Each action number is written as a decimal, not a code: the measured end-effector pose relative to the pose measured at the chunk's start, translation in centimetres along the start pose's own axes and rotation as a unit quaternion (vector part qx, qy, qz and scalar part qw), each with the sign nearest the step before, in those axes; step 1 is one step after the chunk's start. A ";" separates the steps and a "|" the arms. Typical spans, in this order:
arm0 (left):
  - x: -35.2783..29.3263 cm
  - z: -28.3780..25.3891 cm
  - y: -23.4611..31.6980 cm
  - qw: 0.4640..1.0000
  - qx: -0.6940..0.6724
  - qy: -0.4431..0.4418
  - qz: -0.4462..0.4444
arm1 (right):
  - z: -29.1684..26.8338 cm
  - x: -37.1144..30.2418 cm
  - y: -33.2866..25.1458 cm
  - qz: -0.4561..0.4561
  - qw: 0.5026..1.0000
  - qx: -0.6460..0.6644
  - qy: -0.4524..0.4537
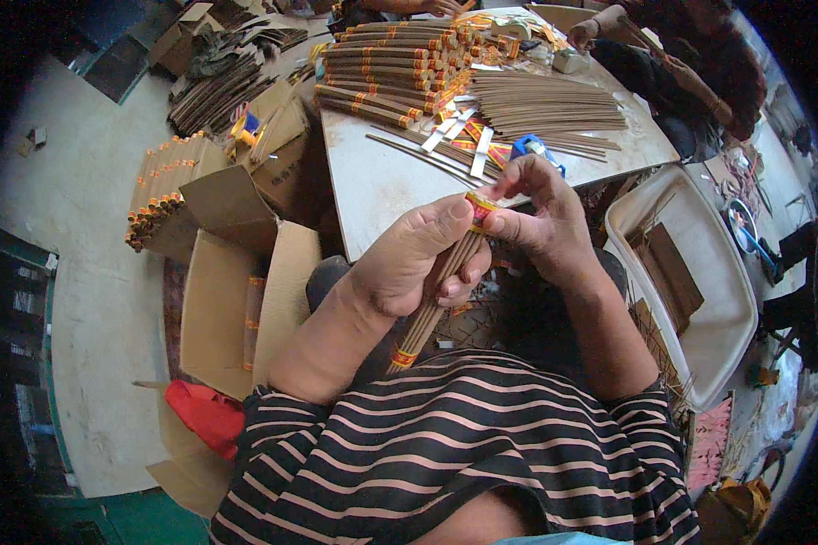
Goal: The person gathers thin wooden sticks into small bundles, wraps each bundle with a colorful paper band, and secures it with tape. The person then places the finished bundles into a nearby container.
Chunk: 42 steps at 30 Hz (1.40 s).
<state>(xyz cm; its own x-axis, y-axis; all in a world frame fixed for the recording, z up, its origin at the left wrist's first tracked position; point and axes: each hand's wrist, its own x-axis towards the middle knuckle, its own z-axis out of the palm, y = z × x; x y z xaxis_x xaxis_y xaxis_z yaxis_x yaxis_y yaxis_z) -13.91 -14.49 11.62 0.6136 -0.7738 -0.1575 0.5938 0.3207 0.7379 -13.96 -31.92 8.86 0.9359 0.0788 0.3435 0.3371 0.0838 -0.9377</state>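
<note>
My left hand (418, 250) is closed round a bundle of incense sticks (428, 316), which slants down toward my lap. A red and yellow paper band (482, 211) wraps its upper end, and another band (402, 358) circles the lower end. With thumb and fingers, my right hand (545, 222) pinches the upper band; its fingertips are partly hidden behind it. Ahead on the white table (359, 195), loose incense sticks (545, 104) lie fanned out beside stacked banded bundles (382, 68). Paper strips (482, 153) and a blue object (538, 150) rest near the table's front edge.
An open cardboard box (218, 318) stands at my left, with a red cloth (204, 416) by it. More banded bundles (165, 177) are stacked farther left. A white plastic tub (741, 313) sits at my right. Another person's arms (691, 82) show at the far right.
</note>
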 end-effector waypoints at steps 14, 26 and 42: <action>0.4 -0.3 -0.9 0.996 -0.040 -0.072 -0.042 | 2.2 -0.4 3.7 -0.005 0.908 0.399 -0.127; 0.0 -0.7 -0.7 0.997 0.000 -0.071 -0.017 | 2.6 -0.9 5.0 0.092 0.862 0.483 -0.127; 0.0 0.0 -0.8 0.999 -0.027 0.026 0.000 | 0.4 -1.2 -1.1 0.106 0.972 0.195 -0.080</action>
<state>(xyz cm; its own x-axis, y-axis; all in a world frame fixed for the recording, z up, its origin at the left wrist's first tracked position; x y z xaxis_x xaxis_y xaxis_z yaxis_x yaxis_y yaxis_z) -14.33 -14.71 11.03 0.6393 -0.7444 -0.1926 0.6205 0.3514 0.7010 -15.47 -31.69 9.53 0.9419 0.2858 0.1766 0.0437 0.4172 -0.9078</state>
